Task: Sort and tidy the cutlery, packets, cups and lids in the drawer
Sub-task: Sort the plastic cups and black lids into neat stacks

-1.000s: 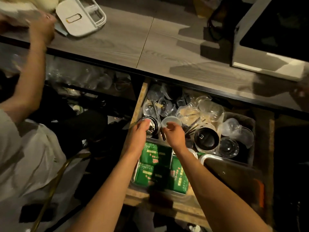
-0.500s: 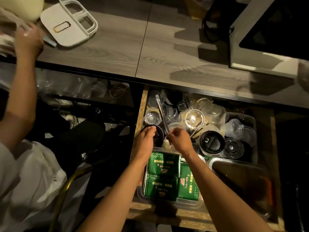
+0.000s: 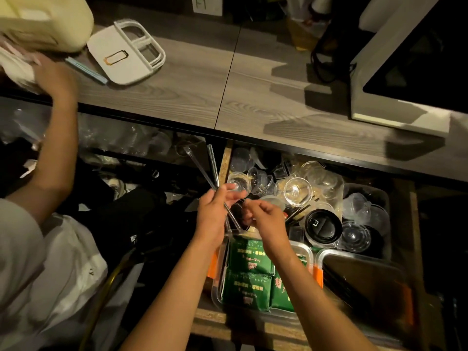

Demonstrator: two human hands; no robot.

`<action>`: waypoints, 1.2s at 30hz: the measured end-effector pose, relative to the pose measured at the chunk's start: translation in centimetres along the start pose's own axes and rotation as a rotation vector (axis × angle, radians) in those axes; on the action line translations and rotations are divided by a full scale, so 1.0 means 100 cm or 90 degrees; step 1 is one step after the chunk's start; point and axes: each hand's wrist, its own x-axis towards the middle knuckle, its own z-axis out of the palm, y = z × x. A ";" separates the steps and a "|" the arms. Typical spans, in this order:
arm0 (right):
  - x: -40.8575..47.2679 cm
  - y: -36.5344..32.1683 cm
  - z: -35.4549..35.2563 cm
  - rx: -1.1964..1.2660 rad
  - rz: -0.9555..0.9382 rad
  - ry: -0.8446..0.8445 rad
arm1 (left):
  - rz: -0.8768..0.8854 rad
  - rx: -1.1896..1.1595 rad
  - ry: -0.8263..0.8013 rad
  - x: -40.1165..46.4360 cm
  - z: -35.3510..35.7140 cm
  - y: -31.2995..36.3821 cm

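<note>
An open wooden drawer (image 3: 224,165) holds clear plastic cups (image 3: 296,191), clear lids (image 3: 355,236), a black lid (image 3: 323,226) and green packets (image 3: 249,257) in a clear tray. My left hand (image 3: 214,214) grips two long clear wrapped cutlery pieces (image 3: 205,166), lifted above the drawer's left edge, their tips pointing up and away. Just to the right, my right hand (image 3: 266,217) hovers over the cups with curled fingers; whether it pinches the lower ends of the cutlery I cannot tell.
A grey wood-grain counter (image 3: 197,87) runs above the drawer, with a white handled lid (image 3: 126,57) and a white appliance (image 3: 395,72) on it. Another person's arm (image 3: 57,138) reaches to the counter at left. A dark clear tray (image 3: 362,279) sits front right in the drawer.
Both my hands rose out of the drawer. My left hand now holds the long wrapped cutlery pieces up and to the left, where earlier they lay among the cups.
</note>
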 end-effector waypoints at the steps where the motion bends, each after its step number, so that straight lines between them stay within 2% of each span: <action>1: 0.008 -0.002 0.003 0.013 0.008 0.037 | -0.004 0.014 0.017 0.000 -0.007 0.004; 3: 0.028 -0.004 0.012 0.032 0.033 0.075 | -0.037 0.078 0.042 0.004 -0.020 0.005; 5: 0.051 -0.001 0.026 0.043 0.073 0.069 | -0.093 0.112 0.047 0.009 -0.030 0.003; 11: 0.091 0.005 0.064 0.060 0.183 0.069 | -0.188 0.050 0.042 0.016 -0.038 -0.003; 14: 0.093 0.006 0.068 0.045 0.179 0.094 | -0.177 0.057 0.033 0.015 -0.038 -0.006; 20: 0.061 -0.006 0.042 0.074 0.152 0.065 | -0.142 0.054 0.045 0.011 -0.026 -0.012; 29: -0.020 0.004 -0.019 0.006 0.030 0.013 | -0.116 -0.137 -0.039 0.008 0.040 -0.012; 31: -0.023 0.009 -0.029 0.009 0.020 0.015 | -0.110 -0.170 -0.026 0.006 0.054 -0.013; 34: -0.023 0.010 -0.044 0.092 0.081 0.057 | -0.070 -0.234 0.023 0.004 0.073 -0.018; 36: -0.022 0.003 -0.049 0.261 0.160 0.071 | -0.049 -0.254 0.045 -0.002 0.085 -0.022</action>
